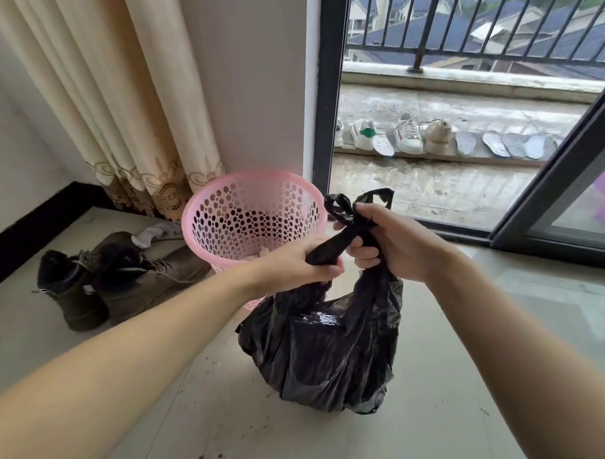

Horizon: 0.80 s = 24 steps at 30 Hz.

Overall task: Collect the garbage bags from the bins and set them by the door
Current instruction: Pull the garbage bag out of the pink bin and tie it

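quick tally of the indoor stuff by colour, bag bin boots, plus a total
Black: 1, the garbage bag, gripped at its neck by the left hand and right hand
Pink: 1, the perforated bin
Brown: 2, the boots on the floor beside the bin
Total: 4

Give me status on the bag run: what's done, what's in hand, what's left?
Done: the black garbage bag is out of the pink bin and sits on the floor beside it. In hand: left hand and right hand both grip the bag's twisted neck, apparently tying it. Left: finish the knot and carry it to the door; whether that means the sliding door is unclear. Other bins aren't in view.
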Tool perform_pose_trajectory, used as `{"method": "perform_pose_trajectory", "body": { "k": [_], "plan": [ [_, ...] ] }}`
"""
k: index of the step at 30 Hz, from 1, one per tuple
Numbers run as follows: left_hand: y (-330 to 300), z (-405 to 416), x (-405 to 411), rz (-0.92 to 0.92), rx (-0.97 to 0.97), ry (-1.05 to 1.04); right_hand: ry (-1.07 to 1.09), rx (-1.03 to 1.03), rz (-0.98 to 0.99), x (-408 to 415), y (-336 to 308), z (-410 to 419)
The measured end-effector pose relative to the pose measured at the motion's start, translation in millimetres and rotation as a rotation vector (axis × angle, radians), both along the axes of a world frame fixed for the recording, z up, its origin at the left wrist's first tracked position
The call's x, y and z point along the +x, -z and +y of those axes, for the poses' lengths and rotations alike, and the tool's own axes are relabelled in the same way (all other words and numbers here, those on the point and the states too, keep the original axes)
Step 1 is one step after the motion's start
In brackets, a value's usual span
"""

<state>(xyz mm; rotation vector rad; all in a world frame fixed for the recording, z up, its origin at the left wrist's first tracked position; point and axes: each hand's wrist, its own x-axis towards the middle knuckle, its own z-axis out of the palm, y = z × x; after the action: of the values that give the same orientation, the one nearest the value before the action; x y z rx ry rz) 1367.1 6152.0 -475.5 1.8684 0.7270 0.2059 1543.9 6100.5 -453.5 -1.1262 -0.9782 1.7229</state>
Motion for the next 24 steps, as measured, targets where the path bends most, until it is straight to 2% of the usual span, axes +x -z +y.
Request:
{"method": "perform_pose_trajectory", "body": {
  "k": [3,6,10,12,14,17,20,22,24],
  "plan": [
    [5.6,11.5,0.2,-0.114,-0.171,-0.204,-0.106,0.036,-0.1,0.7,-0.1,-3.2],
    [7.5,16.0,-4.2,-0.115,-0.296,-0.193,-0.16,0.061,-0.429,1.5,1.2,-1.7],
    [5.5,11.8,-8.1,-0.099,-0.528,-0.133,0.003,0.216,-0.883,-3.8,4.2,2.3],
    [6.1,12.4,-8.8,-0.155,-0.738,-0.191,0.099,0.279,-0.946,-8.4,10.8,6.1],
    [7.6,9.3,-7.5,-0.186,-0.844,-0.231,0.14,0.361,-0.969,-12.4,17.2,9.3],
    [13.8,3.3,-4.7,-0.198,-0.863,-0.251,0.16,0.441,-0.924,-17.5,22.4,9.8],
    [18.6,6.5,-0.5,-0.345,-0.875,-0.395,0.162,0.476,-0.893,-18.7,23.1,7.6],
    [19.6,11.2,3.5,-0.378,-0.726,-0.505,0.194,0.514,-0.95,-17.7,23.7,6.7],
    [20.0,15.3,3.6,-0.249,-0.38,-0.558,0.327,0.596,-1.082,-14.2,25.1,5.2]
  ]
}}
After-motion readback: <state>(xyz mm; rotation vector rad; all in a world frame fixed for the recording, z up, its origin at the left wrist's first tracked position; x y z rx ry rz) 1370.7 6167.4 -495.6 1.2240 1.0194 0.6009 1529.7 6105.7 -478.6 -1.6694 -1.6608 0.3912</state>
